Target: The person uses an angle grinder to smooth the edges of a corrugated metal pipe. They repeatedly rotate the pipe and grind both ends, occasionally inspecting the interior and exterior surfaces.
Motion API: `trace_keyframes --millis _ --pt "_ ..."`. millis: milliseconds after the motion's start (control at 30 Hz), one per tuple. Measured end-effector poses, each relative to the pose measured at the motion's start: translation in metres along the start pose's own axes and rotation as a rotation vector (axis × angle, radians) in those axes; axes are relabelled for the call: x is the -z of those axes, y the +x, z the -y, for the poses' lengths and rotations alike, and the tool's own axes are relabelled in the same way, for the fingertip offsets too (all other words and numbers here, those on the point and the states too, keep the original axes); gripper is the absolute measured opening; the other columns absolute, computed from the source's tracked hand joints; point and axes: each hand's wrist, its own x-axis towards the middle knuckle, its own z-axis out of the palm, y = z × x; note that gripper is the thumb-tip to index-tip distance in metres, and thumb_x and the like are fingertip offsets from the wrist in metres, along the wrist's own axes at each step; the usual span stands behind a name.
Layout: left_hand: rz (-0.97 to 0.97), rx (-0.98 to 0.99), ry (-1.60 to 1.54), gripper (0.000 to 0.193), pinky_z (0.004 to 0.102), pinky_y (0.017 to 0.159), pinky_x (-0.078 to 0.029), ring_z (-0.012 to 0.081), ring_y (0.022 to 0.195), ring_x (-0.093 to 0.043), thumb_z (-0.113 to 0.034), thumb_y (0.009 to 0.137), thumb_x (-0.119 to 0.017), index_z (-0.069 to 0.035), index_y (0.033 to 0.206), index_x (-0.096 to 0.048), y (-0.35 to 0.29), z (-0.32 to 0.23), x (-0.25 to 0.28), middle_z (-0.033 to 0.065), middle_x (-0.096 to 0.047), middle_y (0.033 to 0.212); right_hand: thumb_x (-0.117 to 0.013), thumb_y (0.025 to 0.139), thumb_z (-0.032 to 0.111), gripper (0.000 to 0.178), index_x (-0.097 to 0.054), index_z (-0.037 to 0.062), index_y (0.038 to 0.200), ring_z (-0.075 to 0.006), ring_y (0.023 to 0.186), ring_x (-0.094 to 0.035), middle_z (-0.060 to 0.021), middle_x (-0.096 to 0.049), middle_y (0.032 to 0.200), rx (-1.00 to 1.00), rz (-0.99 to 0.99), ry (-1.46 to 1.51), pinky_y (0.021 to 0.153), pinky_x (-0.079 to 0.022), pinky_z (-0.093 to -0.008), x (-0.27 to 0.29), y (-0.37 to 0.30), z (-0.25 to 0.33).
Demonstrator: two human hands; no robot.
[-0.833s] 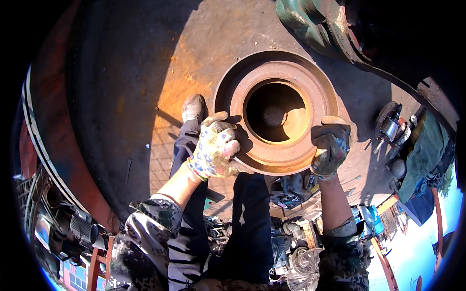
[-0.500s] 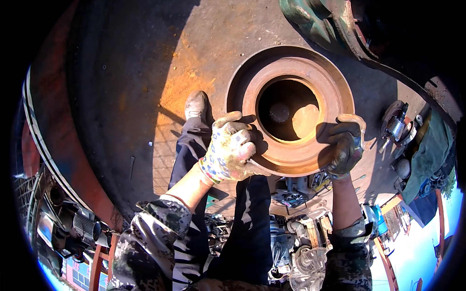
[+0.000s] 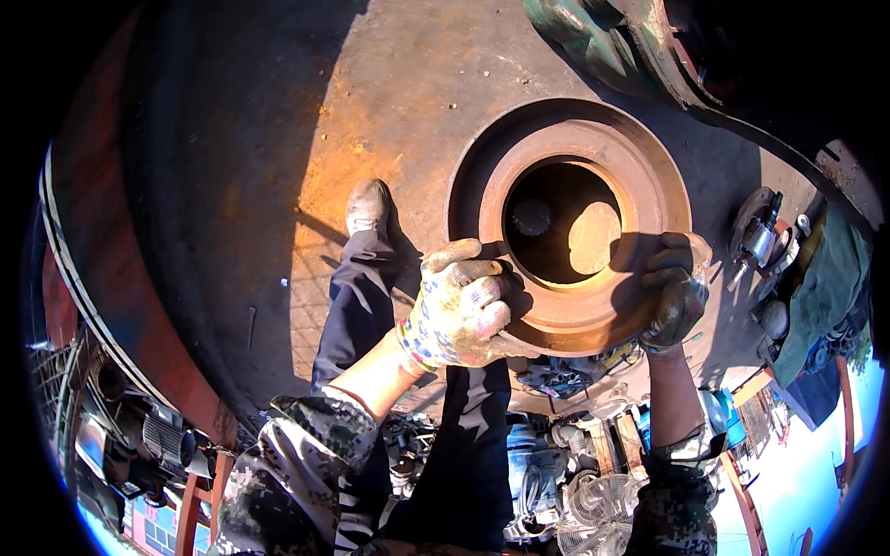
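Observation:
Between my hands is a heavy, rusty metal ring (image 3: 653,185) with a stepped, flanged rim and a wide round centre hole. Both hands grip its near edge, tilting its open face up toward me. My left hand (image 3: 466,306) wears a dirty patterned work glove, its fingers curled over the near left of the rim. At the near right, my right hand (image 3: 679,292) is closed round the edge, partly in shadow. Through the hole, a sunlit round patch and a dim disc shape show. The ring's underside is hidden, so I cannot tell what it rests on.
A green-painted metal machine part (image 3: 593,46) juts in at the far right. To the right lie a shiny shafted part (image 3: 758,243) and a green cloth (image 3: 816,296). Scrap and a fan guard (image 3: 598,510) lie nearby. A curved red metal edge (image 3: 158,306) runs along the left.
The ring has shifted slightly right and toward me in the picture. Both hands have moved along with it, still gripping its rim.

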Motion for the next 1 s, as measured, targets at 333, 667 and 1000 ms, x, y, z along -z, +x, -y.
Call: trace_keyframes --millis 333,667,1000 --pt "0.052 0.007 0.017 0.031 0.0502 0.099 -0.047 0.0259 0.100 -0.067 -0.039 0.056 -0.074 -0.017 0.075 -0.062 -0.033 -0.007 -0.004 0.0019 -0.072 0.091 -0.047 0.099 0.036 0.040 -0.064 0.0077 0.077 -0.0312 0.108 -0.061 -0.0085 -0.069 0.091 0.217 0.039 -0.152 0.099 -0.046 -0.0493 -0.005 -0.020 0.003" --pt "0.043 0.070 0.086 0.032 0.0508 0.097 -0.045 0.0252 0.099 -0.067 -0.038 0.055 -0.078 -0.019 0.074 -0.059 -0.050 -0.004 -0.008 0.0003 -0.072 0.094 -0.052 0.099 0.030 0.030 -0.060 0.0091 0.079 -0.0322 0.103 -0.064 -0.0101 -0.070 0.096 0.308 -0.010 -0.094 0.091 -0.050 -0.0494 -0.022 -0.010 0.004" --pt "0.006 0.102 0.074 0.036 0.0509 0.101 -0.042 0.0247 0.106 -0.063 -0.044 0.063 -0.083 -0.018 0.079 -0.064 -0.045 0.002 0.001 -0.0009 -0.072 0.096 -0.053 0.104 0.036 0.038 -0.061 0.0092 0.078 -0.0337 0.100 -0.065 -0.0089 -0.069 0.094 0.376 -0.002 -0.057 0.084 -0.053 -0.0465 -0.030 0.015 0.011"
